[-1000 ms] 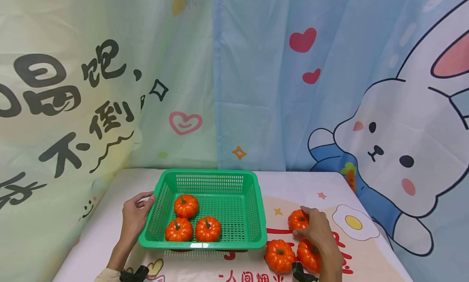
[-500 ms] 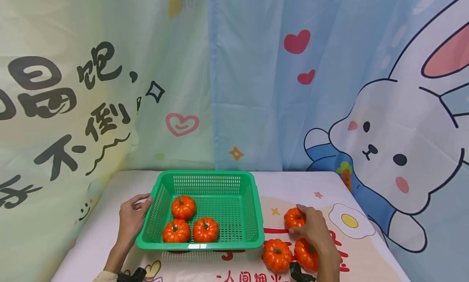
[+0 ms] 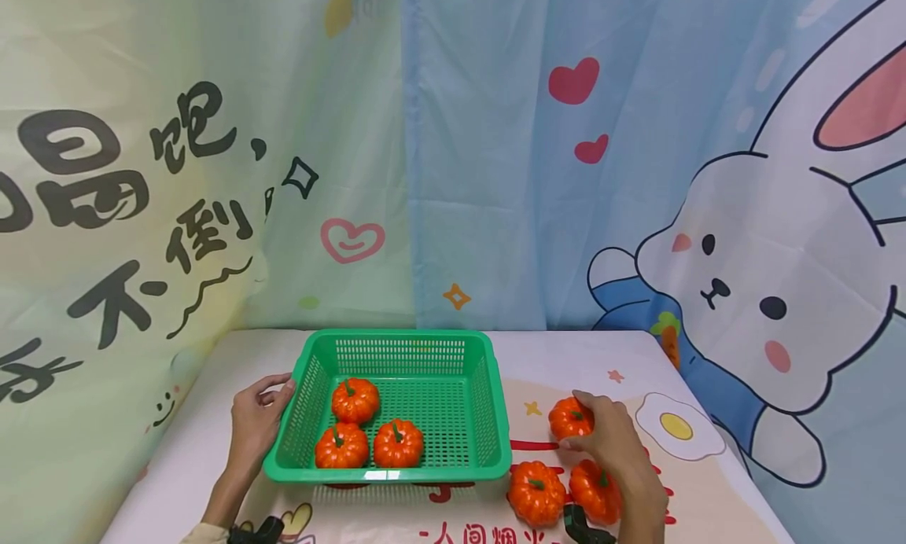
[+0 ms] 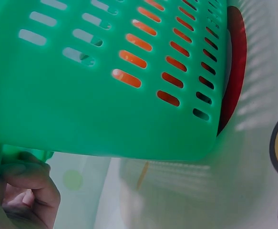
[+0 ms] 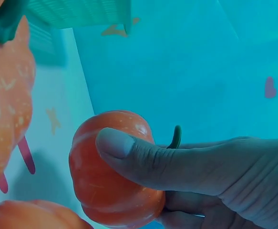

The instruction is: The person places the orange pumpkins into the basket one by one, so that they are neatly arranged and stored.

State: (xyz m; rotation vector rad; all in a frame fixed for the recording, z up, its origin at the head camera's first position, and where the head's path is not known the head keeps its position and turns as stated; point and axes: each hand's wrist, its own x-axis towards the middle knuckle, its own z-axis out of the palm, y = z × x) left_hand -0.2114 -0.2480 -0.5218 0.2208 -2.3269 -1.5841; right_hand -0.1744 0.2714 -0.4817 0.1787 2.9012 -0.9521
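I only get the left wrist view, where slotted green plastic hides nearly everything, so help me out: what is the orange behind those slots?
Observer: The head view shows three pumpkins inside the green basket.
Operator: And the right hand, which I don't see at all?
Observer: The right hand grips another pumpkin, its thumb across the side.
Operator: Are there any others?
Observer: Yes, two more pumpkins are on the table, to the right of the basket.

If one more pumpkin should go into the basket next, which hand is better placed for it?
Right, I think: the right hand grips a pumpkin to the right of the basket, while the left hand holds the basket's opposite side.
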